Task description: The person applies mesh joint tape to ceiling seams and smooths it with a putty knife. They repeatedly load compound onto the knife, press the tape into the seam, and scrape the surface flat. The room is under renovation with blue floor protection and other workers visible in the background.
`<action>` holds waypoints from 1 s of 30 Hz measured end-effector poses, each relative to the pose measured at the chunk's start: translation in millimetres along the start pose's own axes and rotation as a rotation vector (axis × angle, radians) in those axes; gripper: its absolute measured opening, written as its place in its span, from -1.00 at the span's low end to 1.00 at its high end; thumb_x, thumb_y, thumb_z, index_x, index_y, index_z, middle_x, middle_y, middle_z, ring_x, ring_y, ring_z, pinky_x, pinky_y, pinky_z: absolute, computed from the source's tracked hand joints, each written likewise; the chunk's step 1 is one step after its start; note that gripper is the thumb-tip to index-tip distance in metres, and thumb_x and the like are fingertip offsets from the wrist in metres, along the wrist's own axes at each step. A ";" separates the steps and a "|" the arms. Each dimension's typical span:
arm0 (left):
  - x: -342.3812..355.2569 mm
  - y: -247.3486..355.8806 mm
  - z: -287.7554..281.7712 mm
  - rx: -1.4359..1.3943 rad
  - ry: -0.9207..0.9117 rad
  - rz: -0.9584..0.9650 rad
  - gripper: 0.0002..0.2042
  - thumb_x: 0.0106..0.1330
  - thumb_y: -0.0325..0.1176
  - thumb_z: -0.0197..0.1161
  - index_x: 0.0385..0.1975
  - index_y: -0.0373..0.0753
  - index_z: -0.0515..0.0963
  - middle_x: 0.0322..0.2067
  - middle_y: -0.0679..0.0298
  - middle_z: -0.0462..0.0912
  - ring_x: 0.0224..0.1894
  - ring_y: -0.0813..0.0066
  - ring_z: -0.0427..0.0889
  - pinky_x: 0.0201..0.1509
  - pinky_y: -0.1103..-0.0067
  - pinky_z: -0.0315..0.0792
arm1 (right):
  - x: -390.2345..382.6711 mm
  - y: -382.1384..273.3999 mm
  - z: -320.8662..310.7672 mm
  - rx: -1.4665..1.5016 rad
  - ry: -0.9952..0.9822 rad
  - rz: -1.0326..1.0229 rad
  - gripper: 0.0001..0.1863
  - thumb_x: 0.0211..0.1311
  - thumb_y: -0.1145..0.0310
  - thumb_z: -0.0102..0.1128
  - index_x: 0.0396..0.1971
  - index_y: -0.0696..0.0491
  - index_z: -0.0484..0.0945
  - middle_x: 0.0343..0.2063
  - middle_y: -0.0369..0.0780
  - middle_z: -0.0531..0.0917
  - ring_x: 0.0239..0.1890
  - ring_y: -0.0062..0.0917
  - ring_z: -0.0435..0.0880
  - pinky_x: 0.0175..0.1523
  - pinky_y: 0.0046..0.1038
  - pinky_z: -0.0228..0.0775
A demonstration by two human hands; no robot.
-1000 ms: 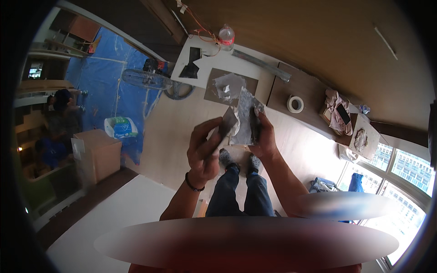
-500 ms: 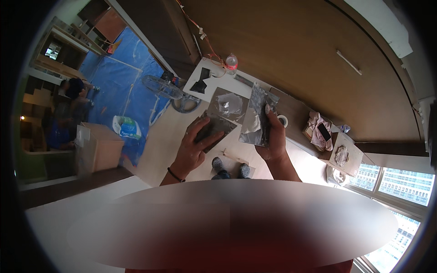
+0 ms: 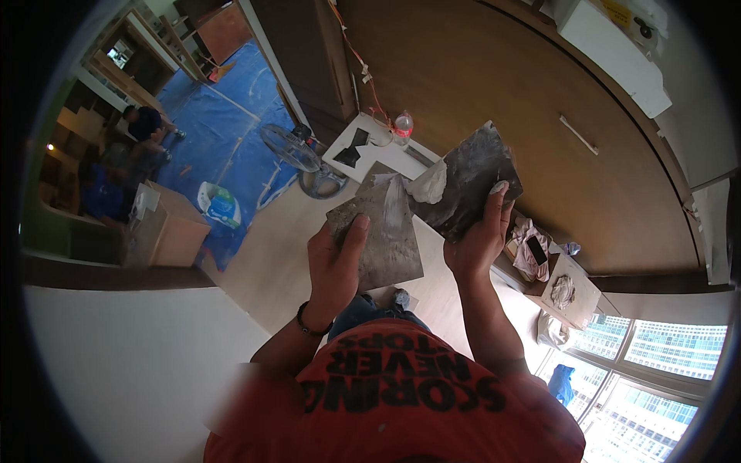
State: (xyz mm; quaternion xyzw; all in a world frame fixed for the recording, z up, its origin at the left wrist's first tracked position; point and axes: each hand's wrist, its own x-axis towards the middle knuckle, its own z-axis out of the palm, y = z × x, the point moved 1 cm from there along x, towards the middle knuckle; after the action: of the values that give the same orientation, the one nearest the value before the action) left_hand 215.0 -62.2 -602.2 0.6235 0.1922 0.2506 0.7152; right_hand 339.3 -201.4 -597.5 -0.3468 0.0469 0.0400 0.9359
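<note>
My left hand (image 3: 333, 262) grips a flat grey metal plate (image 3: 382, 235) smeared with white putty, thumb on top. My right hand (image 3: 480, 239) holds a second dark flat plate (image 3: 472, 179), tilted up and to the right, with a lump of white putty (image 3: 428, 185) at its left edge where the two plates meet. Both plates are held out in front of my chest, above the pale floor. My orange shirt (image 3: 401, 393) fills the lower part of the view.
A round floor fan (image 3: 287, 148) stands beside a low white board (image 3: 370, 147) with a bottle (image 3: 402, 126). Blue sheeting (image 3: 208, 100) covers the floor at left, where people sit. A cardboard box (image 3: 166, 228), brown wall panels (image 3: 494, 69) and windows (image 3: 656, 355) surround me.
The view has tilted upward toward the wall. Both hands have raised the plates, and the right plate now swings out to the right with putty gathered between them.
</note>
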 end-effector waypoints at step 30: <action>-21.7 25.2 -1.9 0.537 -0.385 0.645 -0.47 0.22 -0.63 0.16 0.25 -0.24 0.53 0.16 0.11 0.57 0.19 0.08 0.58 0.29 0.30 0.47 | -58.9 -85.7 -58.5 -0.070 0.153 0.039 -0.64 0.54 0.18 0.09 0.13 0.10 0.44 -0.01 -0.17 0.65 -0.03 -0.44 0.72 0.03 -0.35 0.66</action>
State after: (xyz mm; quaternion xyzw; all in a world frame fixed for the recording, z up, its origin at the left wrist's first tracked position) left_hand 193.5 -71.2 -578.4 0.8499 -0.0898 0.2812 0.4366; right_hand 286.5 -306.9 -579.5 -0.3804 0.1236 0.0332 0.9159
